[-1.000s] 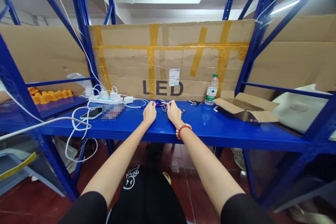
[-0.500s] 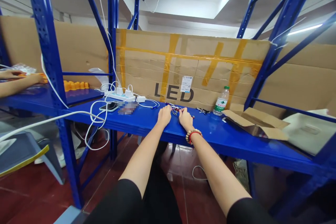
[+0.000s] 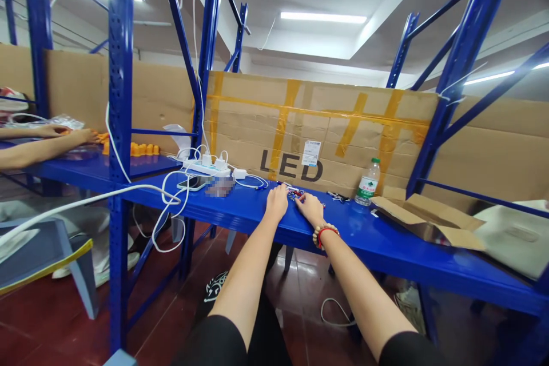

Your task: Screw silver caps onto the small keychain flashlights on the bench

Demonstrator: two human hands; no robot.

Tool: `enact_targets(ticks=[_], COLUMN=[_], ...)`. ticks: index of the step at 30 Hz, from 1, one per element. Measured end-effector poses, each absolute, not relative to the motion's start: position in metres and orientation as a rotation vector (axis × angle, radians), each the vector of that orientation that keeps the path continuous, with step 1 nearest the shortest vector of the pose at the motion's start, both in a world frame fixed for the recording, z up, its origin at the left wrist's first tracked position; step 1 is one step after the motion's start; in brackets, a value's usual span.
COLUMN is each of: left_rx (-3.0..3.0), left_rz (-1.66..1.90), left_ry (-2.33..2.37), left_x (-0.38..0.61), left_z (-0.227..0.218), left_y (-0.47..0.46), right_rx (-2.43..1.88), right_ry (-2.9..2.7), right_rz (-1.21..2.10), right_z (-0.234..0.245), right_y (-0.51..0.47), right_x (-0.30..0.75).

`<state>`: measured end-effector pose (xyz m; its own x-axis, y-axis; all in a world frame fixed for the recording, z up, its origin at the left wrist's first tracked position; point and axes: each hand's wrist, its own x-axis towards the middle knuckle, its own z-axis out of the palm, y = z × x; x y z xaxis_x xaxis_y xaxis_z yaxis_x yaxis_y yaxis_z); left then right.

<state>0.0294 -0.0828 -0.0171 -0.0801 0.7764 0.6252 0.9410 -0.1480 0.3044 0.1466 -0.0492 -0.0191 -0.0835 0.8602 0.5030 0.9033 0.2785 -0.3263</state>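
A pile of small shiny pieces [image 3: 294,190], with red, blue and silver among them, lies on the blue table towards the cardboard. Each piece is too small to name. My left hand [image 3: 277,202] rests at the pile's left side, its fingers bent together and their tips partly hidden. From the right, my right hand [image 3: 310,208] reaches to the pile with thumb and fingers pinched at its edge. What either hand holds cannot be made out. A beaded bracelet and a red band [image 3: 325,234] circle my right wrist.
Right of the pile lie dark small pieces [image 3: 338,197], a green-capped bottle [image 3: 368,183] and an open cardboard box [image 3: 422,214]. On the left are a power strip [image 3: 208,168], a phone [image 3: 191,183] and looping white cables. Another person's hands [image 3: 81,136] work near orange parts [image 3: 143,150].
The view has tilted up and turned left, so the table appears lower and further right. My right hand's fingers have shifted slightly at the pile; my left hand stays beside it.
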Motion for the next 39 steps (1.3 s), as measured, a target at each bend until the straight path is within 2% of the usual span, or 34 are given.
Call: enact_targets(ticks=[23,39], left_rx=[-1.886,-2.02], left_rz=[-1.037,-1.047], left_ry=[-1.96,-2.045], left_x=[0.029,0.028], left_z=[-0.016,-0.017], left_y=[-0.094,-0.101], right_rx=[-1.43,-1.409], right_ry=[-1.95,-2.184], right_rz=[-0.179,-0.12], right_z=[-0.016,-0.02], right_y=[-0.07,-0.06], right_x=[0.144,0.146])
